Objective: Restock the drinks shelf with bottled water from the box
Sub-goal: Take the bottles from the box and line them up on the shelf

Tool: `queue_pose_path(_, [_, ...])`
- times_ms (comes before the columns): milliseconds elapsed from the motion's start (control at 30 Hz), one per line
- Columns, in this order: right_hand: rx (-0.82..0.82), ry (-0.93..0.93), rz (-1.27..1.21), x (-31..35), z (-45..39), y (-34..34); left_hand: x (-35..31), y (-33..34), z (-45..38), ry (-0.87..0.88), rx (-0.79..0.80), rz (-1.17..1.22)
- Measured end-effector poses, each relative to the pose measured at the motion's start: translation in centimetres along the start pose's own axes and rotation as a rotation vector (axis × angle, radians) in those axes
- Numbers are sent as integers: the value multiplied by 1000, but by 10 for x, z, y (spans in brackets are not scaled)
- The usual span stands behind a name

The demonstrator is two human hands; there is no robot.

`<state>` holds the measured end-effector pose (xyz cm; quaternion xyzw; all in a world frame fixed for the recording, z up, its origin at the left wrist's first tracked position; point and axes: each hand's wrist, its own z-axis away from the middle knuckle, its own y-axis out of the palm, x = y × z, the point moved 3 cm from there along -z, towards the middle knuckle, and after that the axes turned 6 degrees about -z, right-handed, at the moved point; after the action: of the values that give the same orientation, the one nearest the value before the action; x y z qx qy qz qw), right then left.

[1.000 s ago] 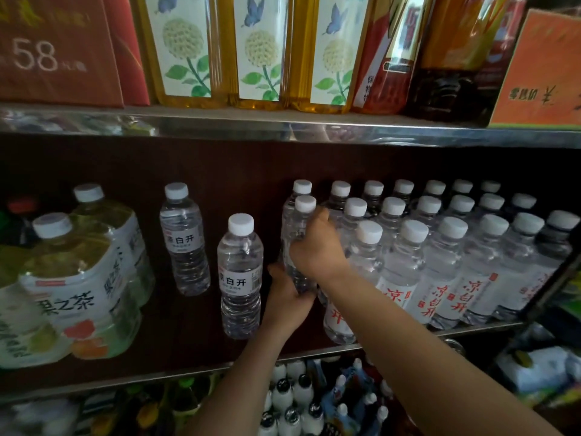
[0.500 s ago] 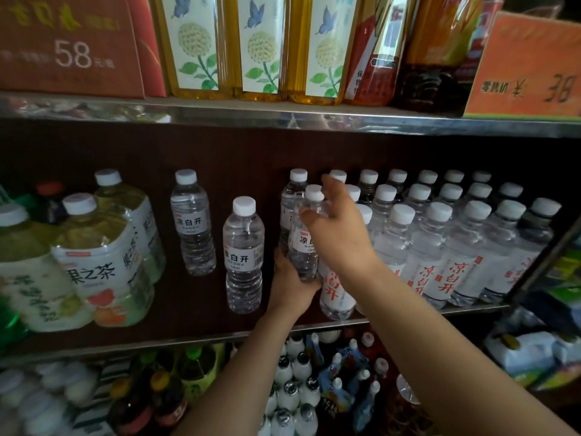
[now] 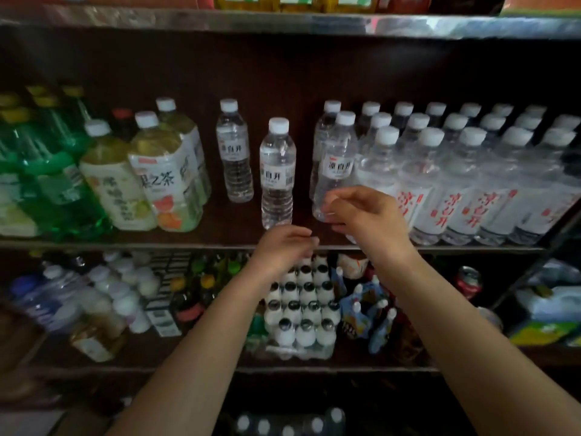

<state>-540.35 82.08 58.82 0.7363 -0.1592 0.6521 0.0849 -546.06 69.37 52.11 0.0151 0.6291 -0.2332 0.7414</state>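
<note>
hands: both (image 3: 284,243) (image 3: 361,212) released water bottle (image 3: 334,171) | withdrawn, empty

I see a dark brown back panel (image 3: 283,73) behind the shelving. A shiny metal shelf edge (image 3: 283,23) runs across the top of view; a thinner metal edge (image 3: 125,243) fronts the middle level. At the right, a dark upright frame (image 3: 553,247) slants down. Light is dim, brightest on the upper metal edge; lower levels sit in shadow.
</note>
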Motion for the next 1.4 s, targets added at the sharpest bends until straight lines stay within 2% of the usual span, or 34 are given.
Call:
queue_pose_path(133, [41, 106, 22, -47, 28, 3, 40, -8, 26, -57, 2, -14])
queue_pose_path(300, [65, 287, 69, -143, 75, 12, 139, -3, 50, -162, 53, -52])
queue_pose_path(500, [116, 494, 72, -282, 139, 33, 305, 5, 69, -355, 150, -116])
queue_pose_path(667, [253, 639, 122, -401, 187, 72, 446, 4, 66, -475, 112, -238])
queue_pose_path(867, [377, 712, 37, -510, 245, 115, 576, 25, 33, -402, 95, -352])
queue_pose_path(1033, [427, 773, -54, -565, 261, 124, 638, 45, -1, -291, 115, -310])
queue_pose_path(1133, [460, 754, -66, -587, 267, 126, 665, 51, -18, -167, -23, -319])
queue_pose_path(1200, [466, 759, -64, -600, 269, 128, 669, 51, -22, -118, -115, -336])
queue_pose_path(1400, [491, 725, -9, -603, 271, 138, 653, 33, -6, -133, -157, -400])
